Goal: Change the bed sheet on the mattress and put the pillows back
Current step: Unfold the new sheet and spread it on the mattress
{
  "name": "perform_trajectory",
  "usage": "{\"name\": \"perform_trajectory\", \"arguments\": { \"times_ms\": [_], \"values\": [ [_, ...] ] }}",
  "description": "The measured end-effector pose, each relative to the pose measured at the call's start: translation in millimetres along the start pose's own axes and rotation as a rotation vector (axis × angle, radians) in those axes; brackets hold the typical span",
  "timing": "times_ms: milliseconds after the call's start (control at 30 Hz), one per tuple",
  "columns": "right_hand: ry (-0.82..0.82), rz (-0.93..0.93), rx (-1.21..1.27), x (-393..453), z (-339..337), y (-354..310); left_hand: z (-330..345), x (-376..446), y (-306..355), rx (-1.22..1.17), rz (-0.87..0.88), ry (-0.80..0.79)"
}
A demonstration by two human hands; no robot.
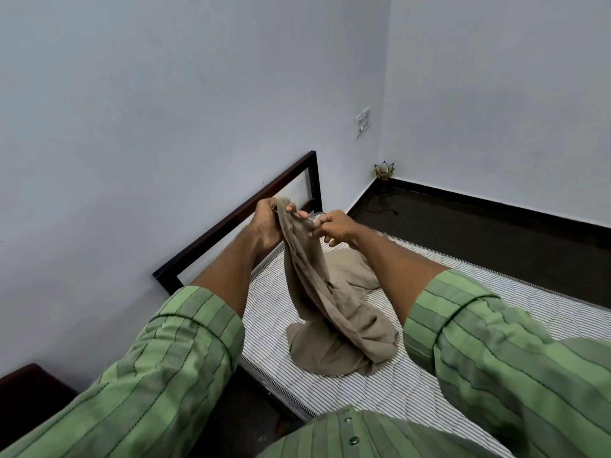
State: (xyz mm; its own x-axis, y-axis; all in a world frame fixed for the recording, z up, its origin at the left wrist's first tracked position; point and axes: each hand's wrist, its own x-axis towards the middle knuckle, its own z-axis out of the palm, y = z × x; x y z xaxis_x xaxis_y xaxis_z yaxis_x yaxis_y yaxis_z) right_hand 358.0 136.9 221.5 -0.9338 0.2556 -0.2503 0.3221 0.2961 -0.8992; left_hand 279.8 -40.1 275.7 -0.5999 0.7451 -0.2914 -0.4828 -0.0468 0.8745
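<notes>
Bed sheet (330, 312) bunched on bare mattress (479, 292). Left hand (267, 226) & right hand (334, 228) pinch its edge. Next, prob: find corners, spread.

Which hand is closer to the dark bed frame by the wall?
Left. The left hand grips the beige sheet right beside the bed frame; the right hand pinches it farther out over the mattress.

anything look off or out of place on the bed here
Nothing damaged. The beige sheet is bunched in a heap on the bare striped mattress, not spread; the left hand and right hand pinch its top edge. No pillows in view.
</notes>
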Motion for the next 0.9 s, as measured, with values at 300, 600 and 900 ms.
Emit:
{"name": "perform_trajectory", "arguments": {
  "times_ms": [300, 600, 900],
  "values": [
    [0.112, -0.016, 0.424, 3, 24, 0, -7, 10, -8, 0.529, 0.198, 0.223],
    [0.145, 0.020, 0.416, 16, 18, 10, -18, 32, -11, 1.045, 0.279, 0.403],
    [0.029, 0.097, 0.686, 0, -9, 13, -10, 48, -27, 0.613, 0.088, 0.219]
  ]
}}
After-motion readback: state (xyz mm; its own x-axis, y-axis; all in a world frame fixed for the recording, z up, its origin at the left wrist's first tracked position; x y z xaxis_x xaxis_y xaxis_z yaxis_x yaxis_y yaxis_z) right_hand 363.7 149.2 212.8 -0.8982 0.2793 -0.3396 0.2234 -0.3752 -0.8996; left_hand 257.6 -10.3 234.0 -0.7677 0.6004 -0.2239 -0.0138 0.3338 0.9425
